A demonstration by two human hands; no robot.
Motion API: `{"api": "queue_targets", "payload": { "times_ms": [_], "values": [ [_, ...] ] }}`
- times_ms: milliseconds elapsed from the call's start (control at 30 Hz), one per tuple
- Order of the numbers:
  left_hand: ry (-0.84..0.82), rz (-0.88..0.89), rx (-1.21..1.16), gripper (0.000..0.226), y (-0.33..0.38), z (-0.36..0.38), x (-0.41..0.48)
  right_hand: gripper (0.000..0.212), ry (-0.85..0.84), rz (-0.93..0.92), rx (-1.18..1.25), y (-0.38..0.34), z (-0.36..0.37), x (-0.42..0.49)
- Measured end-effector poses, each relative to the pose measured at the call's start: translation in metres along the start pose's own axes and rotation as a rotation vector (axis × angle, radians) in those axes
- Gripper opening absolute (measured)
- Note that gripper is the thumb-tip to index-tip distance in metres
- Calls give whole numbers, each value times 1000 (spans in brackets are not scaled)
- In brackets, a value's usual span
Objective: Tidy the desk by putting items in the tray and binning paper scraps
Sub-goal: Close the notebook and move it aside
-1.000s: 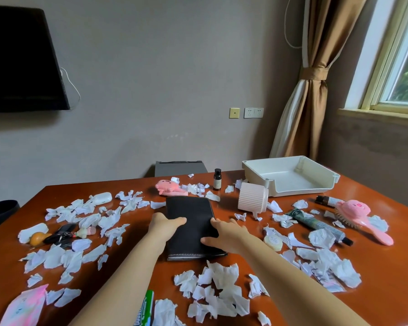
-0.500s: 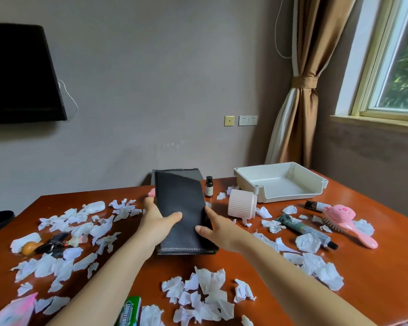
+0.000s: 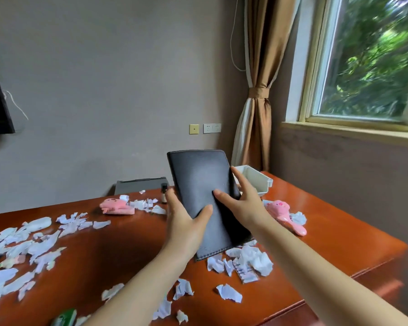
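Black notebook [image 3: 198, 184]: gripped upright between left hand [image 3: 186, 222], right hand [image 3: 243, 203]; tray [image 3: 257, 180] lay just beyond, rightward.

notebook [image 3: 205, 196]: matt black leather (stitched edge) | desk [image 3: 327, 234]: glossy wood | tray [image 3: 257, 182]: white plastic

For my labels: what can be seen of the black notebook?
The notebook is closed, black, with a smooth leather-like cover, rounded corners and light stitching along its near edge. It is held above the desk, far end tilted up, partly hiding the tray. The left hand grips its left edge, the right hand its right edge, thumbs on the cover.
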State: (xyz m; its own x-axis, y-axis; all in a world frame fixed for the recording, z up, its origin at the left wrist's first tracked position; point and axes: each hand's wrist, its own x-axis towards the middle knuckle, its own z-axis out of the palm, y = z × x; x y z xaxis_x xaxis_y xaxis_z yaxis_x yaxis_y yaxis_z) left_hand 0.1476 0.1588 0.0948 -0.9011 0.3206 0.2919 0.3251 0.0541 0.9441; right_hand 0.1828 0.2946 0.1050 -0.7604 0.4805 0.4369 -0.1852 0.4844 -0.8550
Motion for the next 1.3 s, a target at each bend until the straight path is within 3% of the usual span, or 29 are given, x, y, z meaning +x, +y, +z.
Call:
{"api": "queue_targets", "payload": {
  "times_ms": [133,267,367,500,700,933,1000,1100,1167,1300],
  "values": [
    [-123,-29,27,74,0,55,-12,60,179,-44,-98,18,-57,-5],
    [-234,-5,161,97,2,107,-16,55,243,-5,-205,42,-113,-1],
    [-216,193,377,102,-2,141,-15,53,261,61,-226,63,-152,1],
    [-427,459,763,90,-23,190,-14,53,270,169,-280,100,-200,0],
    [-692,758,1016,84,-45,259,-6,54,309,341,-342,159,-253,-13],
    [-848,722,1064,88,-61,320,3,45,344,474,-409,205,-286,-5],
    [-874,698,1088,100,-61,333,6,35,314,500,-476,215,-292,2],
    [-906,658,1108,115,-62,348,11,39,279,545,-556,232,-296,18],
    [-916,644,1122,119,-62,354,17,43,281,568,-604,240,-298,30],
    [-933,601,1150,122,-65,366,33,29,254,554,-684,254,-298,52]
  ]
}}
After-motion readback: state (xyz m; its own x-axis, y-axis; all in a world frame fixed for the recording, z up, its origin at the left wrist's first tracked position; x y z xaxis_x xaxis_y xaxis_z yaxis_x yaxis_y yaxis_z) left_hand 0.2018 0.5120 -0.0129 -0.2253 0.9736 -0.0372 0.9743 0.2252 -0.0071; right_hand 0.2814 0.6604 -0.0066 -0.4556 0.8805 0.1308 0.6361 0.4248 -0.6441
